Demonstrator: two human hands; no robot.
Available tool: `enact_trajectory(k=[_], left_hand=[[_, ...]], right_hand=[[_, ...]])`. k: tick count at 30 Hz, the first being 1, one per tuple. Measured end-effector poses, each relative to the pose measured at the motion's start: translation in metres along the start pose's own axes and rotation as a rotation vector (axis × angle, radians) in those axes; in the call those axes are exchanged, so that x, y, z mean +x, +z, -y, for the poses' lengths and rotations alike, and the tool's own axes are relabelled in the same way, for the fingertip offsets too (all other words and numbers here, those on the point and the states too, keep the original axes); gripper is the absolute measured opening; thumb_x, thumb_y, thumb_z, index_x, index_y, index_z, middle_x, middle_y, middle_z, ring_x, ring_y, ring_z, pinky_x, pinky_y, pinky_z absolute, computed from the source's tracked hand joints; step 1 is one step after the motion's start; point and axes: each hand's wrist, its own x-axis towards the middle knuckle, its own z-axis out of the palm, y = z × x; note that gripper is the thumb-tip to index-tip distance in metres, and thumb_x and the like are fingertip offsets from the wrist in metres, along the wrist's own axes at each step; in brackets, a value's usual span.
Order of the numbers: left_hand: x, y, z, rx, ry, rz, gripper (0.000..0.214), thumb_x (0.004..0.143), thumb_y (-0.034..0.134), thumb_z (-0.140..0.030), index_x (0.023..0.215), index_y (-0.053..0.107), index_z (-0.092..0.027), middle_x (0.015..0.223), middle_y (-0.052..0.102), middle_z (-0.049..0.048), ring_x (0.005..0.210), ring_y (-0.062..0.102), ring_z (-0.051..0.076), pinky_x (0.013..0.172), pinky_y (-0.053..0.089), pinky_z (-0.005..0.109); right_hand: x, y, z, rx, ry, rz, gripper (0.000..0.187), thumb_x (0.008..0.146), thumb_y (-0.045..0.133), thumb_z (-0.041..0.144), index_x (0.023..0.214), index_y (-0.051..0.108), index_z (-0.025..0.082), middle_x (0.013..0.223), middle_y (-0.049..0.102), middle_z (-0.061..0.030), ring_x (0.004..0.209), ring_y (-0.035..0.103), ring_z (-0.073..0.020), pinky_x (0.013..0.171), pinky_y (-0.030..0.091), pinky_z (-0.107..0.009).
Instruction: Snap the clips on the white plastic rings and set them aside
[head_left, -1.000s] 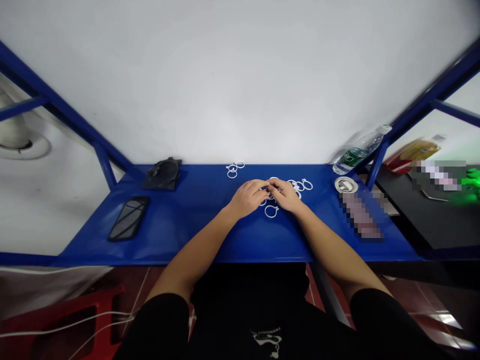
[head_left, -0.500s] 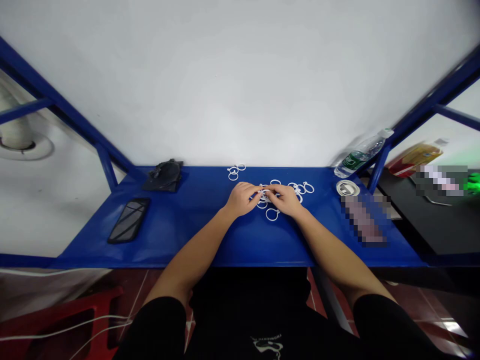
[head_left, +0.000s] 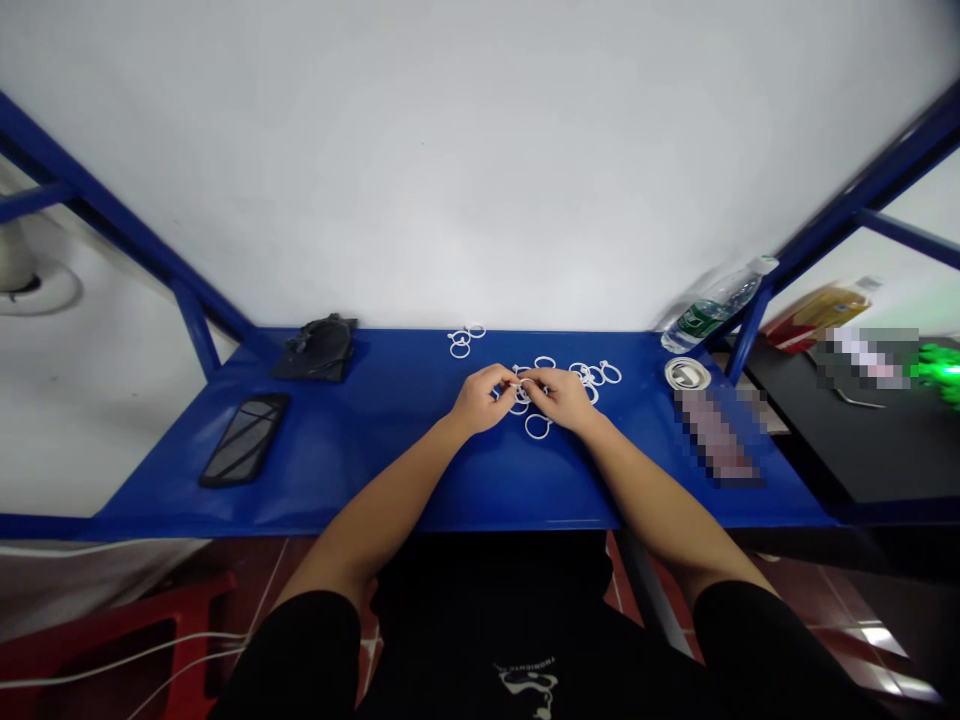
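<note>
My left hand (head_left: 481,397) and my right hand (head_left: 561,396) meet over the middle of the blue table (head_left: 360,470), fingertips pinched together on a small white plastic ring (head_left: 519,390). Several more white rings (head_left: 597,374) lie loose just behind and to the right of my hands. One ring (head_left: 538,427) lies on the table below my right hand. A small group of rings (head_left: 462,340) sits apart at the back edge.
A black phone (head_left: 243,439) lies at the left, with a dark folded cloth (head_left: 318,346) behind it. A water bottle (head_left: 711,301) leans at the back right beside a round metal tin (head_left: 687,374). Blue frame posts rise on both sides.
My hands have stayed together over the rings, fingers shifting slightly on the ring they hold. The view has drifted a little.
</note>
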Motion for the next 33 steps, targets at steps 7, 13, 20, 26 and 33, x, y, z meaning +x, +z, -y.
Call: enact_trajectory(k=[7,13,20,26,33], left_hand=[[0.001,0.0,0.002,-0.031,-0.003,-0.007,0.011,0.088,0.058,-0.011,0.086,0.063,-0.021,0.084,0.069,0.0007,0.076,0.065,0.015,0.072,0.053,0.028],[0.001,0.001,0.006,-0.006,-0.011,0.026,0.014,0.085,0.05,-0.009,0.082,0.054,-0.023,0.084,0.064,0.0012,0.079,0.062,0.017,0.076,0.053,0.032],[0.001,0.0,0.007,0.015,-0.04,0.095,0.018,0.083,0.045,-0.007,0.083,0.053,-0.023,0.085,0.063,0.0021,0.082,0.062,0.018,0.08,0.054,0.034],[0.0,0.0,0.007,-0.011,-0.115,0.122,0.022,0.085,0.046,-0.009,0.097,0.06,-0.021,0.096,0.071,0.0038,0.09,0.067,0.019,0.085,0.055,0.034],[-0.003,0.005,0.014,-0.145,-0.223,0.082,0.029,0.089,0.049,-0.011,0.116,0.055,-0.021,0.083,0.069,-0.0013,0.076,0.067,0.016,0.075,0.054,0.03]], right_hand=[[0.001,-0.001,0.004,-0.003,-0.03,0.019,0.024,0.104,0.056,0.031,0.112,0.078,0.023,0.097,0.082,-0.0057,0.083,0.075,-0.0199,0.075,0.054,-0.03],[0.001,0.001,0.003,-0.008,-0.04,0.045,0.026,0.105,0.057,0.035,0.117,0.077,0.025,0.1,0.082,-0.0053,0.083,0.074,-0.0202,0.076,0.054,-0.031],[0.002,0.001,0.002,-0.025,-0.069,0.079,0.029,0.108,0.054,0.039,0.12,0.077,0.026,0.1,0.082,-0.0061,0.085,0.074,-0.0208,0.077,0.053,-0.031],[0.002,-0.002,0.004,-0.017,-0.09,0.065,0.034,0.109,0.051,0.044,0.113,0.076,0.022,0.091,0.079,-0.0076,0.08,0.071,-0.0197,0.072,0.051,-0.03],[0.002,-0.001,0.004,0.0,-0.07,0.058,0.032,0.11,0.051,0.044,0.114,0.076,0.024,0.096,0.079,-0.0079,0.082,0.072,-0.0205,0.074,0.053,-0.031]])
